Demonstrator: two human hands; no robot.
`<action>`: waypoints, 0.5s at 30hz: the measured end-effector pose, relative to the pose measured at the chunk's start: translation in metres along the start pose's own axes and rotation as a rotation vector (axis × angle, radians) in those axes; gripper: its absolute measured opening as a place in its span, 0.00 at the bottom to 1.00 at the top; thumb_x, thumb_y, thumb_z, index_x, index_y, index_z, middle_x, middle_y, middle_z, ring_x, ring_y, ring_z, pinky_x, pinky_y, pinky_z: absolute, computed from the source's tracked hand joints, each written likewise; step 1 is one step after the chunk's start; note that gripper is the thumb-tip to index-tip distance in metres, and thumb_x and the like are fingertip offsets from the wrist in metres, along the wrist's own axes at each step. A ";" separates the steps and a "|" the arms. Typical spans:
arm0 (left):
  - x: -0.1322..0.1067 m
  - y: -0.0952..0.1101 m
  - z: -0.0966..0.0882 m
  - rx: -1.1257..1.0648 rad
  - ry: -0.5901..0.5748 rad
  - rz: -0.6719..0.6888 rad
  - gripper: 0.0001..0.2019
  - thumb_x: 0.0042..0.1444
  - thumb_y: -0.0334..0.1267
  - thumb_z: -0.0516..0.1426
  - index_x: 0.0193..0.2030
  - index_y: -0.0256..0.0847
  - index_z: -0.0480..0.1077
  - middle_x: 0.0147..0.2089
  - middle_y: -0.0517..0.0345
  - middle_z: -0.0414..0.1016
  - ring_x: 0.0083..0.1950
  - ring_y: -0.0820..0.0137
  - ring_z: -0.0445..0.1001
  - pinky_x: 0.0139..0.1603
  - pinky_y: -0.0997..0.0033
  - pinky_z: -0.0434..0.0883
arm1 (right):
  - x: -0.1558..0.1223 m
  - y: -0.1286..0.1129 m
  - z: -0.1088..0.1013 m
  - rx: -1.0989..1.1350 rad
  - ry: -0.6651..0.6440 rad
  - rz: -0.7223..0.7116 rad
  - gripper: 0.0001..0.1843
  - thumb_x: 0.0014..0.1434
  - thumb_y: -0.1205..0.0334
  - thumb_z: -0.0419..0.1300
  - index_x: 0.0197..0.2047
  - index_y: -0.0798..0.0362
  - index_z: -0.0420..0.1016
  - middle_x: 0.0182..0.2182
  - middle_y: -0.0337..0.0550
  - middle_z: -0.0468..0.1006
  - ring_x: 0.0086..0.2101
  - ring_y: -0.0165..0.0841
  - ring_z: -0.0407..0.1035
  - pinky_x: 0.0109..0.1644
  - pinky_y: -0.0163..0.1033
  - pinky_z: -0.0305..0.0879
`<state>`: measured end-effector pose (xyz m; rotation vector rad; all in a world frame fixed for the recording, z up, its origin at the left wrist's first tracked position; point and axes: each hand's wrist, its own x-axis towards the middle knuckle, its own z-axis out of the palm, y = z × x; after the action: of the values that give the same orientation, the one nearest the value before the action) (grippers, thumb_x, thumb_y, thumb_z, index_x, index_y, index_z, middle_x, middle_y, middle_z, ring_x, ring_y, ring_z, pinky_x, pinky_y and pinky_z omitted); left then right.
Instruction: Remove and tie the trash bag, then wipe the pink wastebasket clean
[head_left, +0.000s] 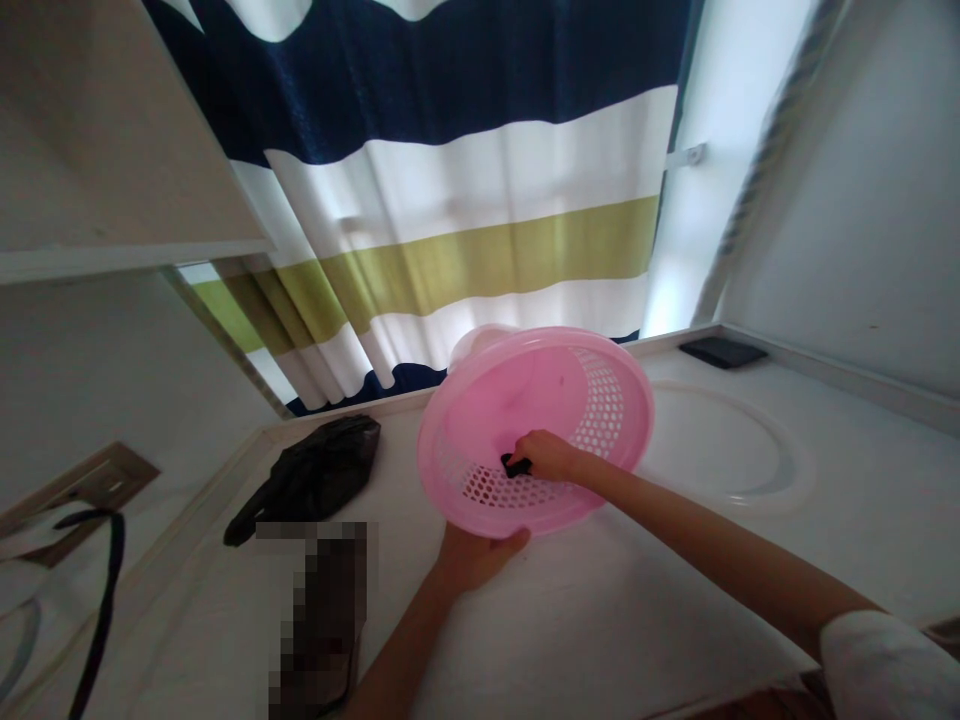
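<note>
A pink plastic basket point(450, 440) with a perforated wall is tilted so that its open side faces me. My left hand point(476, 560) supports it from below, the thumb lying near the lower rim and the other fingers hidden behind it. Inside the basket, my right hand point(546, 455) is closed on a small black thing point(516, 466), possibly cloth, against the perforated part. Its exact kind does not show. Behind the basket's upper left edge, a pale pink rounded thing point(480, 340) is partly visible.
On the white tabletop point(570, 610) lie a black plastic bag point(315, 470), a blurred-out dark object point(330, 610) and a flat black item point(722, 351). A large round white lid-like shape point(780, 460) is at right. A striped curtain point(480, 230) hangs behind; a black cable point(109, 600) runs at left.
</note>
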<state>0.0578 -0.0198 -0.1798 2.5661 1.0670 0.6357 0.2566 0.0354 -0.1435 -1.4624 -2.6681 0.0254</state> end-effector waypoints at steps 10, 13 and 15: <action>-0.003 -0.011 0.011 0.015 0.063 -0.067 0.23 0.52 0.45 0.48 0.55 0.43 0.56 0.52 0.52 0.64 0.60 0.63 0.53 0.61 0.52 0.48 | 0.022 0.010 -0.005 -0.015 -0.054 0.023 0.19 0.44 0.69 0.55 0.40 0.49 0.74 0.35 0.45 0.76 0.37 0.36 0.68 0.40 0.34 0.59; -0.004 -0.011 0.012 0.026 0.060 -0.028 0.23 0.52 0.44 0.48 0.56 0.43 0.54 0.55 0.52 0.61 0.61 0.62 0.50 0.61 0.51 0.47 | 0.036 0.015 -0.006 -0.070 -0.071 0.100 0.16 0.45 0.69 0.54 0.39 0.53 0.75 0.35 0.48 0.76 0.36 0.37 0.69 0.39 0.35 0.60; -0.004 -0.012 0.012 0.035 0.057 -0.006 0.24 0.53 0.44 0.47 0.57 0.43 0.52 0.57 0.52 0.58 0.62 0.61 0.47 0.61 0.50 0.47 | 0.046 0.021 -0.005 -0.100 -0.075 0.144 0.15 0.46 0.68 0.54 0.38 0.55 0.75 0.34 0.50 0.75 0.36 0.37 0.69 0.38 0.35 0.60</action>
<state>0.0542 -0.0156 -0.1964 2.5879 1.1136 0.6980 0.2501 0.0848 -0.1365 -1.7152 -2.6518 -0.0440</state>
